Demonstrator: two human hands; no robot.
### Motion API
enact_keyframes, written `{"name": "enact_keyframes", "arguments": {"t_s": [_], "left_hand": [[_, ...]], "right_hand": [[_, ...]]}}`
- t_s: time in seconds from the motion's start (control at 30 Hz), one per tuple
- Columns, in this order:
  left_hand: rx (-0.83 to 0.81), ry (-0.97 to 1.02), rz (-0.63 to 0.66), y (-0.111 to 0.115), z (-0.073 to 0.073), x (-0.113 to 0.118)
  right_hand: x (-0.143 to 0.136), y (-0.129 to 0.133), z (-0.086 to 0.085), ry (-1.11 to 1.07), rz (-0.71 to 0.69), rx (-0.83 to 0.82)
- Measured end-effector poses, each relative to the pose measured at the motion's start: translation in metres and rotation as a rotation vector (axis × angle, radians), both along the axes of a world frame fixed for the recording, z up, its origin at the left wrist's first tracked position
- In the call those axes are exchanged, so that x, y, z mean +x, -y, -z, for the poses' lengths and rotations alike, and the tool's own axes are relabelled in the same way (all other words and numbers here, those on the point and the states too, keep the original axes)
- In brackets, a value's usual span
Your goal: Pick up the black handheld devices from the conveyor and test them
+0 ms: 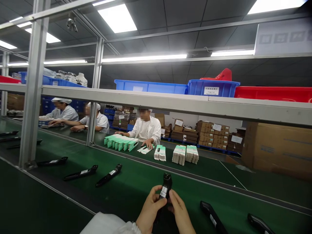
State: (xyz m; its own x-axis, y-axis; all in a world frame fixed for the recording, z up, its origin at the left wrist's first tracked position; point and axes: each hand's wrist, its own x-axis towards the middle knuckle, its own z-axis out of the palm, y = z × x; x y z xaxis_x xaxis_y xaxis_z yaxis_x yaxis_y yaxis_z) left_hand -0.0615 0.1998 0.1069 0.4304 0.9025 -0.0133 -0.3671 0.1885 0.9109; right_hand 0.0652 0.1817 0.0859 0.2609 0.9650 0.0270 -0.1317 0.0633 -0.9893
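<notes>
A black handheld device (167,180) with a white label is held upright over the green belt, its head pointing away. My left hand (150,208) is closed round its left side, with the thumb just below the label. On the right side, the fingers of my right hand (179,208) press against the same device. Its lower end is hidden between my palms. Similar black devices lie on the belt, one (109,175) to the left and another (212,216) to the right of my hands.
Beyond a metal rail, a person (146,128) touches flat cartons beside green-and-white carton stacks (179,154). Two more people sit at the left. A metal post (34,87) stands at the left, and an overhead shelf (156,97) carries blue and red bins.
</notes>
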Motion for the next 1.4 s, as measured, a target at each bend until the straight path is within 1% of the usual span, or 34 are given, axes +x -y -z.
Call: {"name": "enact_keyframes", "arguments": {"t_s": [0.07,0.17,0.3,0.37,0.43,0.5,0.57,0.63,0.67,0.73,0.77,0.8,0.83,0.87,0.9,0.97,1.03,1.17,1.27,1.33,1.4], "left_hand": [[-0.003,0.027,0.012,0.0,0.0,0.001],[-0.044,0.078,0.044,0.0,0.0,0.003],[-0.066,0.107,0.06,0.001,0.001,0.004],[-0.066,0.096,0.058,0.001,0.0,0.004],[-0.075,0.059,0.061,0.0,-0.004,0.001],[-0.056,-0.034,0.067,-0.006,-0.012,-0.008],[0.039,-0.214,0.048,-0.017,-0.019,-0.023],[0.219,-0.48,-0.045,-0.033,-0.024,-0.044],[0.318,-0.649,-0.121,-0.041,-0.025,-0.056],[0.517,-0.988,-0.343,-0.058,-0.022,-0.079],[0.554,-1.178,-0.439,-0.064,-0.019,-0.089],[0.548,-1.349,-0.494,-0.069,-0.015,-0.098],[0.51,-1.486,-0.513,-0.073,-0.011,-0.105],[0.46,-1.582,-0.507,-0.076,-0.007,-0.11],[0.416,-1.636,-0.48,-0.077,-0.003,-0.113],[0.392,-1.66,-0.424,-0.076,0.0,-0.115],[0.434,-1.655,-0.397,-0.074,-0.001,-0.113],[0.497,-1.64,-0.387,-0.069,-0.009,-0.109],[0.51,-1.622,-0.401,-0.068,-0.009,-0.105],[0.487,-1.543,-0.429,-0.067,-0.006,-0.102],[0.414,-1.413,-0.415,-0.067,-0.003,-0.1]], "right_hand": [[-0.003,0.0,-0.001,-0.113,-0.002,-0.02],[-0.004,0.004,-0.003,-0.235,0.032,-0.051],[-0.003,0.007,-0.007,-0.318,0.04,-0.062],[-0.003,0.008,-0.007,-0.327,0.028,-0.05],[-0.004,0.009,-0.006,-0.342,-0.009,-0.038],[-0.005,0.009,-0.006,-0.352,-0.056,-0.022],[-0.006,0.01,-0.007,-0.353,-0.077,-0.01],[-0.006,0.01,-0.008,-0.356,-0.067,-0.025],[-0.006,0.011,-0.008,-0.36,-0.059,-0.043],[-0.005,0.01,-0.006,-0.365,-0.05,-0.076],[-0.004,0.009,-0.004,-0.365,-0.049,-0.084],[-0.004,0.008,-0.002,-0.364,-0.053,-0.082],[-0.003,0.008,0.001,-0.362,-0.062,-0.073],[-0.003,0.007,0.003,-0.363,-0.074,-0.064],[-0.003,0.006,0.005,-0.365,-0.084,-0.058],[-0.003,0.005,0.006,-0.371,-0.096,-0.064],[-0.004,0.006,0.006,-0.365,-0.101,-0.083],[-0.004,0.008,0.003,-0.363,-0.121,-0.084],[-0.004,0.007,0.003,-0.392,-0.117,-0.059],[-0.003,0.007,0.002,-0.395,-0.112,-0.057],[-0.003,0.008,0.0,-0.4,-0.108,-0.081]]}}
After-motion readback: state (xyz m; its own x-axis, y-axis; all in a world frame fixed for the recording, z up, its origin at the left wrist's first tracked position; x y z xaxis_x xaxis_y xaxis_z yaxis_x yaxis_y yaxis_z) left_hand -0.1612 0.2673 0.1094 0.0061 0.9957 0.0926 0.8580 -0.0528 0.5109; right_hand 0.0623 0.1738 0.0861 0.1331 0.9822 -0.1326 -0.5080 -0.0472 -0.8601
